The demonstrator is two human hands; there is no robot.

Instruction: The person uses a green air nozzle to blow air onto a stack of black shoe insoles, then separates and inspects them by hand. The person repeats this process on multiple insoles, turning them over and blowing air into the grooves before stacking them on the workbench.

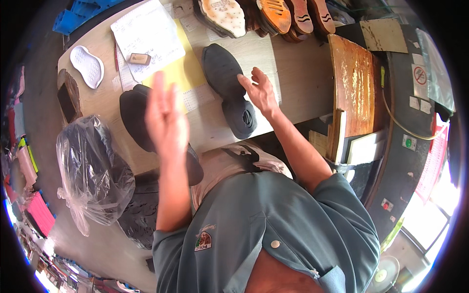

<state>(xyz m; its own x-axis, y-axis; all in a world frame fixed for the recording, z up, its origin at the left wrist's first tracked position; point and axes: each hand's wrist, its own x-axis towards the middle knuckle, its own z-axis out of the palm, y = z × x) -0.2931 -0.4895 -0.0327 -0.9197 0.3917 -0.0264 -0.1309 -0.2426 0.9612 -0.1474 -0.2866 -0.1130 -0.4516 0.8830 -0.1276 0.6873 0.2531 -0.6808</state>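
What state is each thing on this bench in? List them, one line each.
Left hand: raised above the bench, open, holding nothing.
Right hand: open, fingers resting on the dark shoe sole.
Dark shoe sole: lying flat on the bench.
Second dark sole: flat, partly hidden behind the left hand.
Clear plastic bag: filled with dark material, gathered shut.
White sole: lying flat.

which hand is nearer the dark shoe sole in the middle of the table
Right. The right hand has its fingertips on the edge of the dark shoe sole. The left hand is raised and open, off to the sole's left, above another dark sole.
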